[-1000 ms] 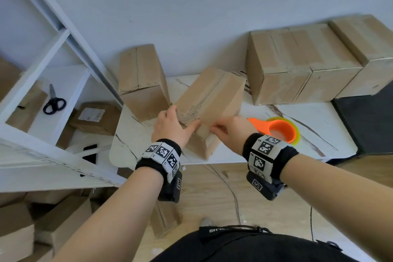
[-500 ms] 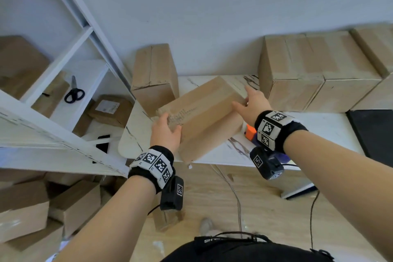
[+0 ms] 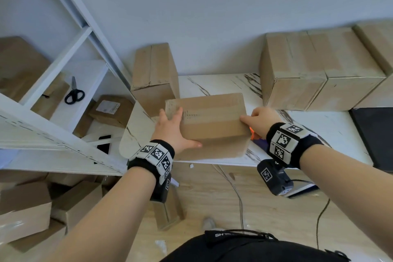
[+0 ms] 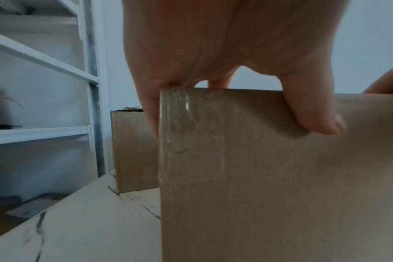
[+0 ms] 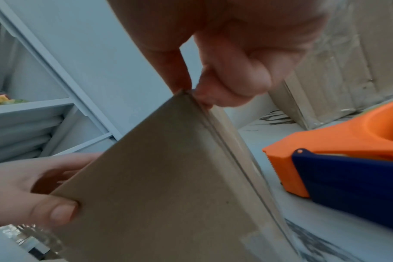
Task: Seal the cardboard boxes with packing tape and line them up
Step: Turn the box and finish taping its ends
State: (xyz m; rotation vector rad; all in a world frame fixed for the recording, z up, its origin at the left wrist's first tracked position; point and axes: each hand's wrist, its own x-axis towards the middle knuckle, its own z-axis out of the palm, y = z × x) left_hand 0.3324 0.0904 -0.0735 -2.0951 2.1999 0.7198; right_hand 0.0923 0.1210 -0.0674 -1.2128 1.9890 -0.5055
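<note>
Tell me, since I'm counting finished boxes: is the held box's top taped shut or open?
Taped shut. A clear tape strip runs across the box top and down its end; flaps lie flat. Left hand and right hand grip it.

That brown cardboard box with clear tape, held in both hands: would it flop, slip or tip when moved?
The brown cardboard box probably stays stiff: its faces look flat and its edges straight. It seems light, since the left hand and right hand hold it only at its ends. The glossy clear tape may be slippery under the fingers.
</note>
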